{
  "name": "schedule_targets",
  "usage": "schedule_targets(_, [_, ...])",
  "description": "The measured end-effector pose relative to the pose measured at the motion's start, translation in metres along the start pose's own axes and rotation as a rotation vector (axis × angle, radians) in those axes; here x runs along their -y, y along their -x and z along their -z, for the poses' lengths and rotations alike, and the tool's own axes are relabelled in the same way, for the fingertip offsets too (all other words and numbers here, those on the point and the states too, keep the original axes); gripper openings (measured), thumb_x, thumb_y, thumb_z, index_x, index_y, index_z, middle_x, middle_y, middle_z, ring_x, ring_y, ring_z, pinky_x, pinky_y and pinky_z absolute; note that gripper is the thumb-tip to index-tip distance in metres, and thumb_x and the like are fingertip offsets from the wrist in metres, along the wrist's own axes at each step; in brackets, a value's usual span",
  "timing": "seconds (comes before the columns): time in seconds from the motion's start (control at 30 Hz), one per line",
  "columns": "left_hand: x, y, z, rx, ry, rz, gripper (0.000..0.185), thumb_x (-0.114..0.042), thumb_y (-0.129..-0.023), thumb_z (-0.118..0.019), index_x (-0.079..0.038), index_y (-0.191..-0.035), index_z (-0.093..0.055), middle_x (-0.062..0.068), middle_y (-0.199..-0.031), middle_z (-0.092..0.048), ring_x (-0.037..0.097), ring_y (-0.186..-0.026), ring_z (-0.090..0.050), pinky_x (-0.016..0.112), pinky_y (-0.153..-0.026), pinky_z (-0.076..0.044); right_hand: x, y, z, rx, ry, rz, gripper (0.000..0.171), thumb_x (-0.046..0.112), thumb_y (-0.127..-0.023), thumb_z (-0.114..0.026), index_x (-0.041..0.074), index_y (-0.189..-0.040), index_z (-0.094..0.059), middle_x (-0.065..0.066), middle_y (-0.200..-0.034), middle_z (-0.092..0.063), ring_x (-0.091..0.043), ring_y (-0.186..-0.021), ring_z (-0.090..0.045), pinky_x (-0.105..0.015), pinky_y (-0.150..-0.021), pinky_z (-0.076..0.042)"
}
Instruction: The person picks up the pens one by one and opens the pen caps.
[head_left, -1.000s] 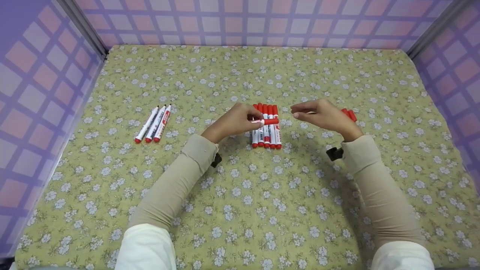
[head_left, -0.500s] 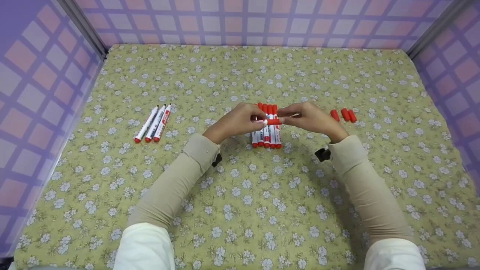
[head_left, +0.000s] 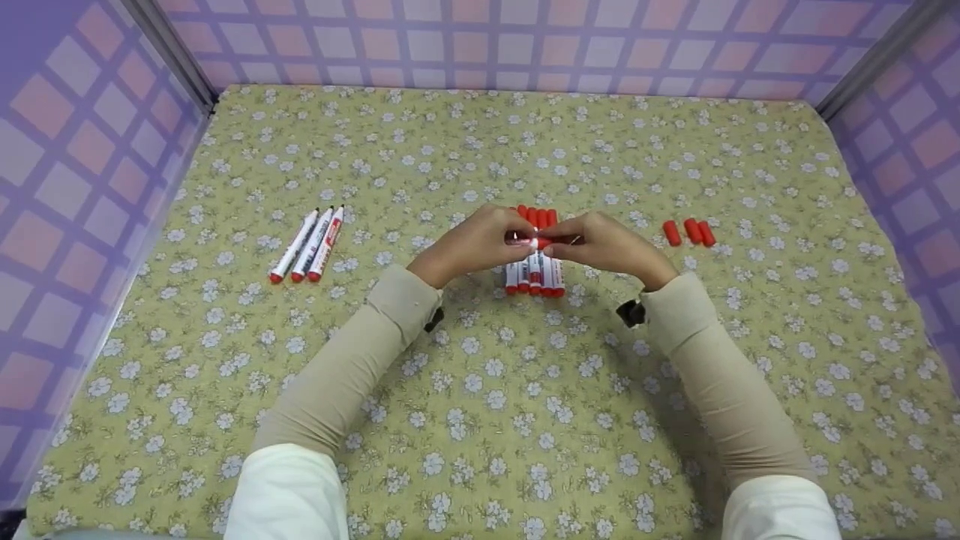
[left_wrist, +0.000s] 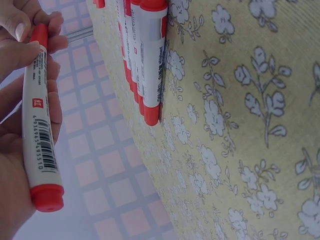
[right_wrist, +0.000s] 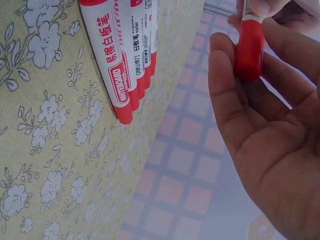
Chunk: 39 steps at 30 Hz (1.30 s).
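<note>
White plastic marker, cylindrical red cap: barrel in grip of left hand, cap pinched by right hand, presumably to steady both ends.

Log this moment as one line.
left hand grips marker | right hand pinches red cap | capped markers below hands | three uncapped markers, left | three loose caps, right

My head view looks forward and down over the cloth; my wrist views, close and tipped sideways, share one pen.
</note>
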<state>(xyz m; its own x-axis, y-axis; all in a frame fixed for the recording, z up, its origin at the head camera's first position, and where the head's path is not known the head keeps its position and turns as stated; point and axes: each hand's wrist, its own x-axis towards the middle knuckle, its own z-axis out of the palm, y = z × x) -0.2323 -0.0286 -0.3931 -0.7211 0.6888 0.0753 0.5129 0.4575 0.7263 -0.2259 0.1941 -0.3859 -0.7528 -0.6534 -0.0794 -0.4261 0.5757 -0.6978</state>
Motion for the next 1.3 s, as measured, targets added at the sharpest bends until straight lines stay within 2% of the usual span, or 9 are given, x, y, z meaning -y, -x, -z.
schedule_targets(0.2, [-0.001, -0.001, -0.001, 0.017, -0.057, -0.007, 0.019, -0.014, -0.094, -0.06, -0.004, -0.104, -0.073, 0.007, -0.095, -0.07, 0.013, -0.074, -0.053, 0.022, -0.068, -0.047, 0.005, -0.003, -0.004, 0.002, 0.065, -0.011, 0.025, 0.014, -0.096, -0.059, 0.004, -0.117, -0.069, -0.014, -0.106, -0.071, -0.031, -0.077, -0.065, -0.034, -0.071, -0.052])
schedule_targets(0.5, [0.0, -0.002, -0.001, 0.032, -0.102, -0.035, 0.018, -0.013, -0.094, -0.06, -0.005, -0.103, -0.073, 0.006, -0.092, -0.069, 0.015, -0.075, -0.053, 0.024, -0.071, -0.048, 0.01, -0.003, -0.009, -0.056, 0.22, 0.06, 0.023, 0.012, -0.095, -0.059, 0.002, -0.113, -0.071, -0.014, -0.092, -0.072, -0.014, -0.059, -0.051, -0.029, -0.061, -0.045])
schedule_targets(0.7, [0.001, 0.0, -0.002, 0.041, -0.097, -0.032, 0.021, -0.015, -0.095, -0.059, -0.006, -0.11, -0.071, 0.007, -0.103, -0.07, 0.013, -0.084, -0.06, 0.026, -0.079, -0.052, 0.012, -0.002, -0.011, -0.081, 0.243, 0.091, 0.023, 0.008, -0.094, -0.06, 0.0, -0.113, -0.071, -0.016, -0.089, -0.073, -0.012, -0.054, -0.047, -0.028, -0.058, -0.043])
schedule_targets(0.97, [0.003, 0.002, -0.002, 0.052, -0.074, -0.057, 0.017, -0.01, -0.095, -0.056, -0.002, -0.101, -0.07, 0.008, -0.088, -0.064, 0.014, -0.072, -0.047, 0.023, -0.067, -0.04, 0.01, -0.002, -0.012, -0.085, 0.265, 0.096, 0.023, 0.011, -0.094, -0.061, 0.003, -0.112, -0.072, -0.014, -0.091, -0.074, -0.01, -0.052, -0.048, -0.026, -0.056, -0.042])
schedule_targets(1.13, [0.002, 0.003, -0.001, 0.054, -0.062, -0.054, 0.017, -0.01, -0.095, -0.056, -0.003, -0.1, -0.07, 0.008, -0.089, -0.063, 0.014, -0.073, -0.047, 0.024, -0.067, -0.04, 0.011, 0.0, -0.012, -0.078, 0.265, 0.09, 0.022, 0.012, -0.094, -0.061, 0.003, -0.111, -0.072, -0.014, -0.09, -0.074, -0.011, -0.053, -0.05, -0.026, -0.056, -0.043])
schedule_targets(1.3, [0.002, 0.002, -0.001, 0.059, -0.027, -0.061, 0.018, -0.011, -0.095, -0.057, -0.002, -0.102, -0.071, 0.009, -0.095, -0.066, 0.014, -0.074, -0.049, 0.024, -0.069, -0.043, 0.011, 0.001, -0.012, -0.083, 0.27, 0.1, 0.023, 0.011, -0.094, -0.061, 0.003, -0.113, -0.071, -0.014, -0.082, -0.073, -0.009, -0.048, -0.043, -0.026, -0.054, -0.04])
